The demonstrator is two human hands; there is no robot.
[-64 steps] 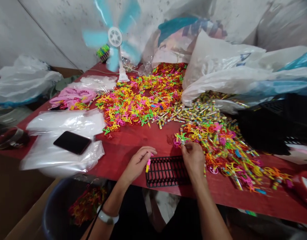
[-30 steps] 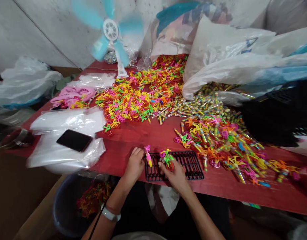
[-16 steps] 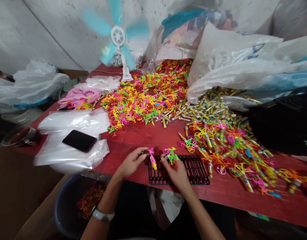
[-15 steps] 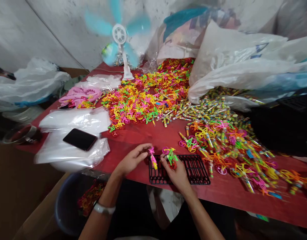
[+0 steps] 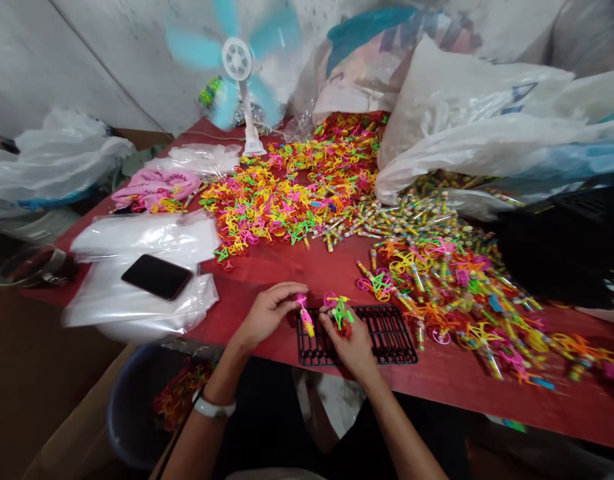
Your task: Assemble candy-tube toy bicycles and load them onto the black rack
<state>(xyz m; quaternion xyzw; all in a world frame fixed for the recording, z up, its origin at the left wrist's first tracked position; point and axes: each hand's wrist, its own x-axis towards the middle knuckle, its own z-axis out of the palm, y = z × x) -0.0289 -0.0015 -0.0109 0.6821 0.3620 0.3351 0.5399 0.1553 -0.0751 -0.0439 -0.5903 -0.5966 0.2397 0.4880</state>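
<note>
My left hand [image 5: 267,315] pinches a small pink plastic piece with a yellow end [image 5: 305,315] between thumb and fingertips, just over the left end of a black slotted rack [image 5: 393,335]. My right hand [image 5: 355,348] is closed around a small toy bicycle [image 5: 342,313] with a green frame and pink and red wheels. That hand is above the middle of the rack and hides part of it. The two held pieces are apart, a short gap between them. Right of the rack lies a heap of toy bicycles and candy-filled tubes [image 5: 437,293].
A large pile of colourful plastic parts [image 5: 267,207] covers the table's back. White plastic bags [image 5: 147,237] and a phone [image 5: 157,276] lie left. A fan [image 5: 237,60] spins behind. Large sacks [image 5: 437,113] stand back right. A blue tub [image 5: 117,420] is below the left edge.
The view has shifted slightly. Both hands keep nearly the same pose and the same pieces; no piece has been let go.
</note>
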